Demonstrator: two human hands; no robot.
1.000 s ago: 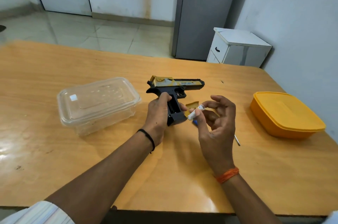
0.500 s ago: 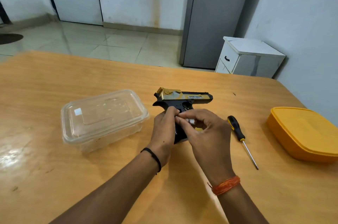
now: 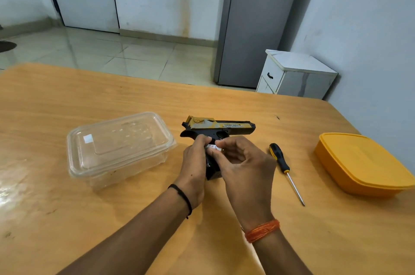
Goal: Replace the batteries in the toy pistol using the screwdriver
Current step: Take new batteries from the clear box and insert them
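Note:
A black and gold toy pistol (image 3: 224,129) lies on its side in the middle of the wooden table (image 3: 112,218), barrel pointing right. My left hand (image 3: 195,163) grips its black handle. My right hand (image 3: 243,164) pinches a white battery (image 3: 212,147) and holds it against the top of the handle, between both thumbs. The handle's inside is mostly hidden by my fingers. A screwdriver (image 3: 283,167) with a black and yellow handle lies on the table just right of my right hand, tip pointing toward me.
A clear plastic box (image 3: 119,146) with its lid on stands left of the pistol. An orange lidded box (image 3: 363,164) sits at the right table edge by the wall. Beyond the table are a tiled floor, a grey cabinet and a small white drawer unit (image 3: 294,74).
My right hand brought the white battery from the air over to the pistol's handle and now holds it there. The screwdriver it had hidden is now in view. The left hand kept its grip.

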